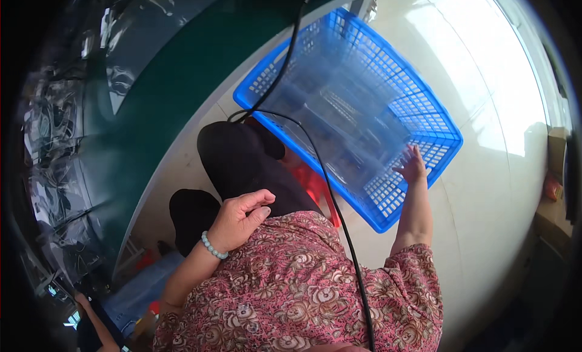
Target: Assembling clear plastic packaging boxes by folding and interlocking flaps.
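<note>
Right hand [413, 166] is spread wide; clear plastic [339, 118] just left of it looks light, slippery, better taken by its edge. Left hand [239, 218] is half-curled, seemingly empty.

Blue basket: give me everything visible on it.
The blue basket looks plastic: roughly rectangular, open-topped, slotted walls, solid rim. It sits at an angle beside the green surface, holding clear, film-like material. A black cable crosses in front of it. The right hand is at its right end; contact and support are unclear.
</note>
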`<state>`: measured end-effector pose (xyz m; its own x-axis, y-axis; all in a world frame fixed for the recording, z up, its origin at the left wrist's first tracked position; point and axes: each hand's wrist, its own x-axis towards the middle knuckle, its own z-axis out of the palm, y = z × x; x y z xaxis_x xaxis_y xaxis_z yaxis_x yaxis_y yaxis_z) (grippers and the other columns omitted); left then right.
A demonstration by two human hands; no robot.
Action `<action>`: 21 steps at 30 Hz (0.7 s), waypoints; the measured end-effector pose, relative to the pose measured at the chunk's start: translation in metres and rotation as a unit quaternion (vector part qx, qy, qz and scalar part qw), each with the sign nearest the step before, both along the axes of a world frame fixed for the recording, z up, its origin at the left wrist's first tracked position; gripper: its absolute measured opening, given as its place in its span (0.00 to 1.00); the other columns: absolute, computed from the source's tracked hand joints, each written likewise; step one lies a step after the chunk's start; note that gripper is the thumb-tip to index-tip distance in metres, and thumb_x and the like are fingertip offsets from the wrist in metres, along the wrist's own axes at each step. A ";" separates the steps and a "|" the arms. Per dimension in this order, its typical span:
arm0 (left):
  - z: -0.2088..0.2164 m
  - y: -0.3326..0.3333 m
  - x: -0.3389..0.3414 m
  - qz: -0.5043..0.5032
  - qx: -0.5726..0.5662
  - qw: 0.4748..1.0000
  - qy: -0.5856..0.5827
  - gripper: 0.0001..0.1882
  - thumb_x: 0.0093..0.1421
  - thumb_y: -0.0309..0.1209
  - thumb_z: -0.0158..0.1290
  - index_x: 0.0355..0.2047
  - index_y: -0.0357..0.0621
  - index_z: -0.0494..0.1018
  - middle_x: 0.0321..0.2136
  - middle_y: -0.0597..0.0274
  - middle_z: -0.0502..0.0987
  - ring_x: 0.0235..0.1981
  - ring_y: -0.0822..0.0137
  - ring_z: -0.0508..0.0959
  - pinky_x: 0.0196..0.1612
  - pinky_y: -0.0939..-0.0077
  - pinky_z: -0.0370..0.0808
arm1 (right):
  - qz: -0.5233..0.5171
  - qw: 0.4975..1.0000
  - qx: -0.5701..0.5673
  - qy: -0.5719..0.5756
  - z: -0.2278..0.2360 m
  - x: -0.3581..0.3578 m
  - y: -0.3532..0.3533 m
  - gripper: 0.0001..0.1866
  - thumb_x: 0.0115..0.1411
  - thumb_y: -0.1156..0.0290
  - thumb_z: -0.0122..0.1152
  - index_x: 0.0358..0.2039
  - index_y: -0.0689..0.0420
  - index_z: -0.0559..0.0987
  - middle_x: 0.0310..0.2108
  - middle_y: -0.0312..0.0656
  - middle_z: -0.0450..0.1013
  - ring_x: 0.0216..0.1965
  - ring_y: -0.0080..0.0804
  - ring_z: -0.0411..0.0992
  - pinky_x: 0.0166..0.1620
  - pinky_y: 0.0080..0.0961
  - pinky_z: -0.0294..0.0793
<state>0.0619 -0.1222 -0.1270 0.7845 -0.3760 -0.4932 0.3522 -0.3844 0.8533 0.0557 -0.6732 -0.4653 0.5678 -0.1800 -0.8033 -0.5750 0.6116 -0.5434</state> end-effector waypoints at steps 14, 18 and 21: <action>0.007 0.021 -0.023 0.027 0.041 0.985 -0.167 0.15 0.64 0.30 0.59 0.50 0.43 0.78 0.44 0.54 0.83 0.45 0.62 0.84 0.48 0.71 0.80 | 0.344 0.354 -0.503 -0.709 0.440 0.247 0.373 0.18 0.58 0.73 0.66 0.51 0.57 0.81 0.56 0.45 0.75 0.62 0.48 0.69 0.61 0.41 0.70; 0.016 0.034 -0.034 0.058 0.029 0.987 -0.146 0.15 0.64 0.29 0.59 0.51 0.42 0.77 0.45 0.54 0.83 0.47 0.62 0.83 0.50 0.71 0.79 | 0.472 0.275 -0.551 -0.631 0.444 0.314 0.446 0.20 0.58 0.67 0.70 0.52 0.54 0.81 0.57 0.42 0.74 0.61 0.42 0.70 0.62 0.37 0.71; 0.009 0.054 -0.050 0.110 -0.015 0.978 -0.174 0.15 0.64 0.28 0.59 0.51 0.40 0.77 0.46 0.55 0.83 0.48 0.63 0.82 0.52 0.70 0.79 | 0.550 0.258 -0.552 -0.572 0.436 0.334 0.455 0.20 0.58 0.64 0.70 0.51 0.52 0.82 0.55 0.41 0.75 0.59 0.40 0.72 0.61 0.34 0.72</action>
